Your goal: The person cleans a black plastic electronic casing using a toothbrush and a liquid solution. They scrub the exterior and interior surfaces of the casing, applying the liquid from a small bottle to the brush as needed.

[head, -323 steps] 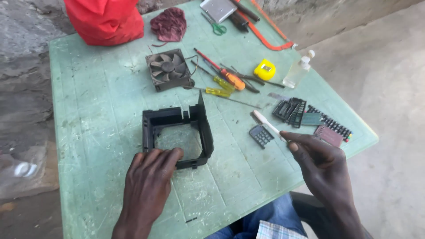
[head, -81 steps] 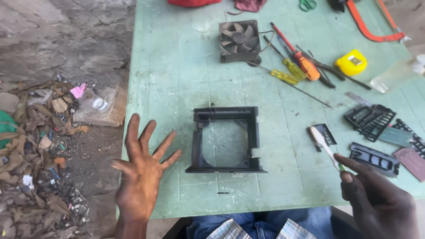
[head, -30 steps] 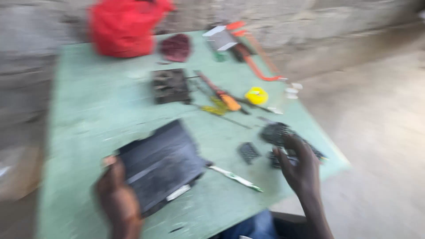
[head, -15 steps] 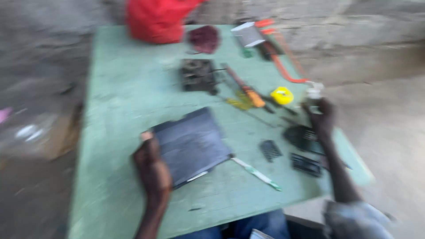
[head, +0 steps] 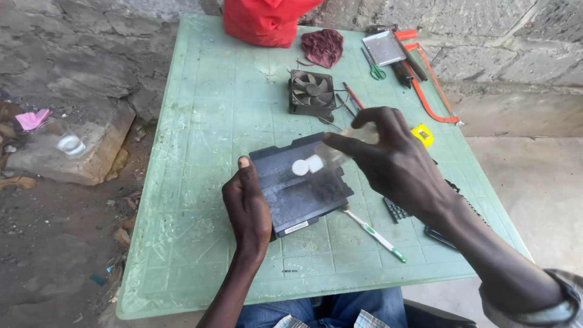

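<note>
Head-camera view looks down on a pale green, scratched counter (head: 206, 121) set against a grey stone wall. At its middle lies a flat black rectangular plastic panel (head: 297, 194), dusty on its face and lying slightly askew. The left hand (head: 248, 209) grips the near left edge of that panel, fingers clenched around it with the thumb laid on top. The right hand (head: 398, 164) hovers over the panel's right part and grasps a small clear plastic bottle with a white cap (head: 319, 161), tipped so the cap points down and left, just above the panel's face. Just right of the panel, on the counter, lies a slim white tool with a green tip (head: 373, 234), and beyond it dark ridged parts (head: 398, 209) are partly hidden under the right wrist. Behind the panel sits a black square cooling fan (head: 311, 93), with a red-handled screwdriver (head: 354, 97) beside it and a yellow tape measure (head: 423, 135) to the panel's far right. Further back from the panel lie a dark red cloth (head: 323, 47), a red bag (head: 264, 21), a grey metal box (head: 384, 48), green-handled scissors (head: 376, 70) and an orange hacksaw (head: 431, 91).
</note>
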